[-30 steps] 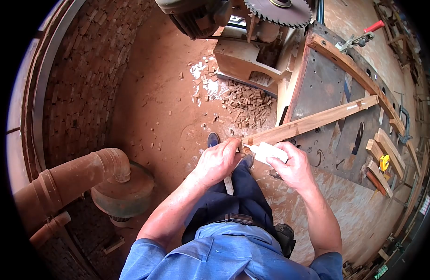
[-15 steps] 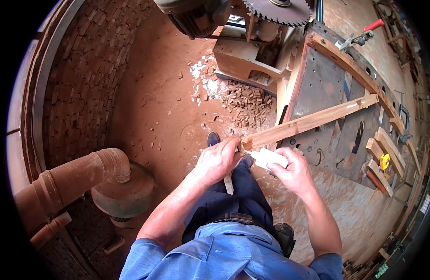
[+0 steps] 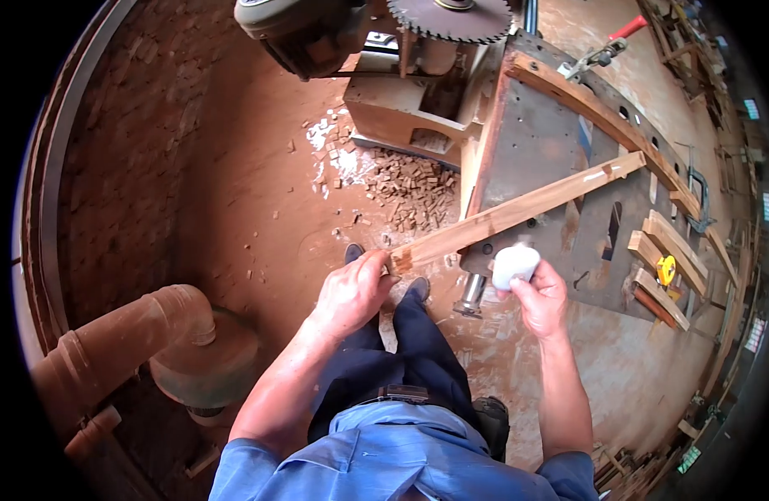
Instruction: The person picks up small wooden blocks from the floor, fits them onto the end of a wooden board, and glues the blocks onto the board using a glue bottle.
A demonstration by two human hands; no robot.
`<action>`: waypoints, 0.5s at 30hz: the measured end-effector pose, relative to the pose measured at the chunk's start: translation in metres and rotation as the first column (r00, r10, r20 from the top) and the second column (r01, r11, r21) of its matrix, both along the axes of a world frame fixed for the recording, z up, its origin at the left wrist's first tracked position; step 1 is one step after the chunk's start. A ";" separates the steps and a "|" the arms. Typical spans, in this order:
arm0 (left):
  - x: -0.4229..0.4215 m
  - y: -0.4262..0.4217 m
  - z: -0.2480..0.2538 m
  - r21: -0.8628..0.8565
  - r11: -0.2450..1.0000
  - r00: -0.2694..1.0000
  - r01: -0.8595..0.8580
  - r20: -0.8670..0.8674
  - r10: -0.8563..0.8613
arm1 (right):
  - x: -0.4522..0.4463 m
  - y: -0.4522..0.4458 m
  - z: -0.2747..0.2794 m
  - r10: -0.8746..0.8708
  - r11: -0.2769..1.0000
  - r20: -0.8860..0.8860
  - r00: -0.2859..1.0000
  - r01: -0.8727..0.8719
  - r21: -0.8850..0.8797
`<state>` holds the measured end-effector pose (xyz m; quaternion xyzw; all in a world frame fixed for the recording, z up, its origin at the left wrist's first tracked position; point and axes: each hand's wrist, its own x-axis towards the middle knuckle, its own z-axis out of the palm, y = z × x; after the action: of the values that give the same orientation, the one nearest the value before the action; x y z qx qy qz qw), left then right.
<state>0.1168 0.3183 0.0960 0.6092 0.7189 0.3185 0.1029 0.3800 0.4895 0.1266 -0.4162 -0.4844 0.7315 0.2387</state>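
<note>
My left hand (image 3: 351,292) is closed round the near end of a long wooden board (image 3: 518,209). The board slants away to the right across a metal machine table (image 3: 530,142), its far end by a curved wooden fence (image 3: 580,100). Dark, wet-looking patches mark the wood near my fingers. In my right hand (image 3: 543,301) is a small white squeeze bottle (image 3: 514,265), gripped above the table's near edge and apart from the board. The bottle's tip is blurred.
A toothed circular saw blade (image 3: 451,18) and its motor (image 3: 305,37) stand at the top. Wood offcuts (image 3: 413,192) lie heaped on the floor. Right of the board are wooden pieces (image 3: 676,246), a yellow tape measure (image 3: 666,270) and a red-handled clamp (image 3: 628,29). A dusty duct (image 3: 134,326) runs lower left.
My right hand has drawn the bottle away from the board's near end, up and to the right, and turned it. My left hand still grips the board. The whole view has shifted slightly.
</note>
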 end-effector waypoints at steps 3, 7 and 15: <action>0.000 0.000 0.001 -0.038 0.999 1.000 0.004 0.019 -0.003 | 0.002 0.015 -0.005 -0.098 0.972 -0.043 0.994 0.105 0.209; 0.001 0.001 0.003 -0.060 0.998 1.000 0.003 0.030 -0.001 | 0.028 0.033 -0.047 -0.228 0.757 0.269 0.936 -0.004 0.653; -0.001 0.000 0.002 -0.028 1.000 1.000 0.001 0.024 -0.001 | 0.027 0.040 -0.060 -0.358 0.646 0.365 0.860 -0.054 0.761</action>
<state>0.1162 0.3185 0.0979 0.6041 0.7218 0.3156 0.1201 0.4068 0.5300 0.0664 -0.4899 -0.7470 0.3136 0.3218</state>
